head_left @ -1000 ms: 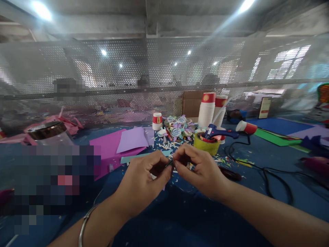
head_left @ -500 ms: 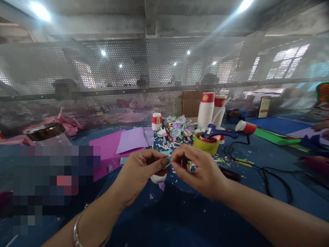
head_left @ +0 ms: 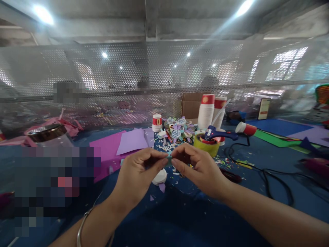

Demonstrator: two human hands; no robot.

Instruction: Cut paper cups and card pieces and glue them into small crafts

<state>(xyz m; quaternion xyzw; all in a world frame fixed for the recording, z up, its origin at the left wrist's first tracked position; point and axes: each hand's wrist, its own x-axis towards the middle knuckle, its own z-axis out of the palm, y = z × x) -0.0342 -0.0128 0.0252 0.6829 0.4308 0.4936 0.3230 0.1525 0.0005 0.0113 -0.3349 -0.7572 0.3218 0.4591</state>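
My left hand (head_left: pixel 137 176) and my right hand (head_left: pixel 202 168) meet fingertip to fingertip above the table. Between both pinches is a small light-blue piece of paper (head_left: pixel 169 155), mostly covered by the fingers. Just below my left fingers lies a white round disc (head_left: pixel 160 177), with a purple paper tab (head_left: pixel 162 187) at its near side. Beyond my hands is a pile of small paper turtle-like figures (head_left: pixel 177 130) with patterned round tops and purple and light-blue bits.
A blue glue gun (head_left: pixel 222 134) rests on a yellow tape roll (head_left: pixel 207 145), its black cord (head_left: pixel 267 178) running right. Stacked paper cups (head_left: pixel 206 113) stand behind. Purple sheets (head_left: pixel 132 141) lie left, near a lidded jar (head_left: pixel 48 133). Paper scraps litter the blue table (head_left: pixel 185 219).
My fingertips have come closer together over the light-blue paper, which now shows less. More of the white disc is visible below my left hand.
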